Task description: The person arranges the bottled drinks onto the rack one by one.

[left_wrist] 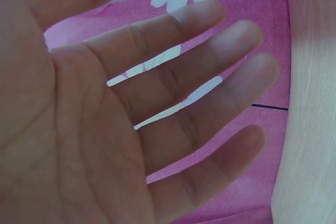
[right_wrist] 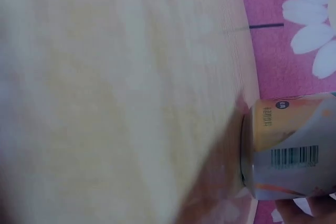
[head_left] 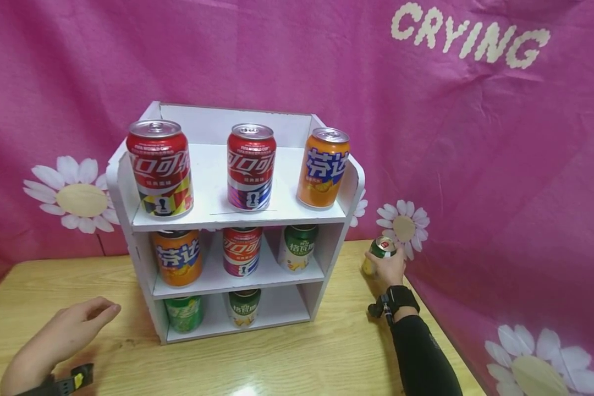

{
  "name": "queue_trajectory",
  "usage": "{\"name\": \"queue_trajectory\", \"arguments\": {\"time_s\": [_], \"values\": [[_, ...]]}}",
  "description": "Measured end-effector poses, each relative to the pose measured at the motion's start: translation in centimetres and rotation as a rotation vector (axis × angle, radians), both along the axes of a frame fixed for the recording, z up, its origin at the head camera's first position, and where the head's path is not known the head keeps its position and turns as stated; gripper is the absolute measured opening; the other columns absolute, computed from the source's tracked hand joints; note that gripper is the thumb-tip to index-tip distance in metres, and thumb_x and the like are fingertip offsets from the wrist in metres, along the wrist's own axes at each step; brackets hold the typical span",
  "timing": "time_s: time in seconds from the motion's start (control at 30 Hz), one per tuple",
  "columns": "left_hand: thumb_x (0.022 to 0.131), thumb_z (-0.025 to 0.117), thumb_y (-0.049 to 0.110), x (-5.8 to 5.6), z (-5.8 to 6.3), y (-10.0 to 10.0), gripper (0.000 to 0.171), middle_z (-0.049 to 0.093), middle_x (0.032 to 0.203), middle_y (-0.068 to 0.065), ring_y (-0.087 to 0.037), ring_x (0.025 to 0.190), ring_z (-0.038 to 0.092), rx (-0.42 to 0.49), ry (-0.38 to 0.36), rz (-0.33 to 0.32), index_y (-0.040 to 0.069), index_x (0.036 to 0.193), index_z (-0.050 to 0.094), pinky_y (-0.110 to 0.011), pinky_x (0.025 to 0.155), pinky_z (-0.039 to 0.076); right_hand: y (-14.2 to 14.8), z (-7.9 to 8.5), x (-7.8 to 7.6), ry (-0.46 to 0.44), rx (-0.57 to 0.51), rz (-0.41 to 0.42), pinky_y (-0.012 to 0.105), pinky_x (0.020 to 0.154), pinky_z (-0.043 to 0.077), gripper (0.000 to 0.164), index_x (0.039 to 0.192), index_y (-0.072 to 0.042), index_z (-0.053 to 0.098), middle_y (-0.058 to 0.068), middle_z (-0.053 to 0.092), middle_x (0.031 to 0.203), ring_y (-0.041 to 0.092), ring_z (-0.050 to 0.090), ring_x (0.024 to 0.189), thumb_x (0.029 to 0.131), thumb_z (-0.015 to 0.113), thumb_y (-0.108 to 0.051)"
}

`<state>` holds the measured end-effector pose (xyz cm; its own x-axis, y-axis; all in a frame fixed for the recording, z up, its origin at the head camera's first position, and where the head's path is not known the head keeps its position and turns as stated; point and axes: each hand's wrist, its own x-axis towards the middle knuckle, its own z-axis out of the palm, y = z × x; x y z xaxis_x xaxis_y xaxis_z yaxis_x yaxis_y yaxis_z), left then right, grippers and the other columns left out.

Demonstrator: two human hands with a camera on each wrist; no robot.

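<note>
My right hand [head_left: 393, 268] grips a green-and-gold drink can [head_left: 383, 248] at the table's right back edge. In the right wrist view the can [right_wrist: 294, 150] shows a barcode and a gold band, with fingertips [right_wrist: 310, 209] curled at its side; its upper end is out of that view. Over the table's left side my left hand [head_left: 66, 333] holds nothing, its fingers relaxed. The left wrist view shows that palm [left_wrist: 94, 124] with the fingers spread a little. Nearest to the left hand is a white three-tier shelf [head_left: 213, 214].
The shelf's top tier carries two red cola cans [head_left: 160, 170] and an orange soda can [head_left: 325, 170]. Its middle tier holds an orange, a red and a green can [head_left: 298, 250]. Two green cans [head_left: 184, 314] stand on the lowest tier. A pink cloth [head_left: 475, 165] hangs behind the wooden table [head_left: 277, 363].
</note>
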<state>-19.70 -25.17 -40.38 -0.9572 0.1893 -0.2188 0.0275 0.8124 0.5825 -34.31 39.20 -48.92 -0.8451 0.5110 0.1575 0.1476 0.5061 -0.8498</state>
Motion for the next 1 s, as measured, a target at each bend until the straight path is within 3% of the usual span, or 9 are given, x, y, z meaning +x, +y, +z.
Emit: {"name": "queue_trajectory", "arguments": {"time_s": [0.23, 0.43, 0.73, 1.0], "values": [[0.099, 0.034, 0.054, -0.2, -0.3, -0.1, 0.07, 0.058, 0.113, -0.03, -0.047, 0.103, 0.053, -0.036, -0.034, 0.007, -0.009, 0.12, 0.054, -0.055, 0.079, 0.046, -1.5, -0.1, 2.4, 0.074, -0.012, 0.042, 0.05, 0.097, 0.039, 0.091, 0.14, -0.001, 0.029, 0.023, 0.048, 0.127, 0.037, 0.047, 0.117, 0.073, 0.082, -0.032], [0.098, 0.033, 0.056, -0.4, -0.9, -0.2, 0.073, 0.058, 0.112, -0.03, -0.046, 0.102, 0.053, -0.045, -0.05, 0.014, -0.01, 0.12, 0.054, -0.056, 0.078, 0.046, -3.2, 0.9, 4.9, 0.142, 0.032, 0.085, 0.048, 0.096, 0.041, 0.088, 0.138, 0.001, 0.035, 0.022, 0.053, 0.123, 0.035, 0.05, 0.114, 0.071, 0.084, -0.03], [0.097, 0.031, 0.059, -0.3, -0.9, -0.1, 0.077, 0.056, 0.113, -0.031, -0.047, 0.102, 0.053, -0.038, -0.067, 0.028, -0.011, 0.12, 0.052, -0.056, 0.078, 0.046, -5.2, 4.4, 8.7, 0.172, -0.001, 0.247, 0.042, 0.092, 0.044, 0.072, 0.127, -0.003, 0.044, 0.016, 0.056, 0.117, 0.027, 0.054, 0.108, 0.071, 0.085, -0.024], [0.098, 0.03, 0.058, -0.3, -0.8, -0.7, 0.075, 0.059, 0.109, -0.029, -0.046, 0.099, 0.055, -0.066, -0.033, 0.02, -0.01, 0.119, 0.054, -0.054, 0.076, 0.047, -6.1, 7.8, 11.0, 0.162, -0.035, 0.381, 0.028, 0.09, 0.044, 0.077, 0.137, -0.008, 0.043, 0.012, 0.055, 0.121, 0.019, 0.052, 0.107, 0.072, 0.084, -0.017]]}}
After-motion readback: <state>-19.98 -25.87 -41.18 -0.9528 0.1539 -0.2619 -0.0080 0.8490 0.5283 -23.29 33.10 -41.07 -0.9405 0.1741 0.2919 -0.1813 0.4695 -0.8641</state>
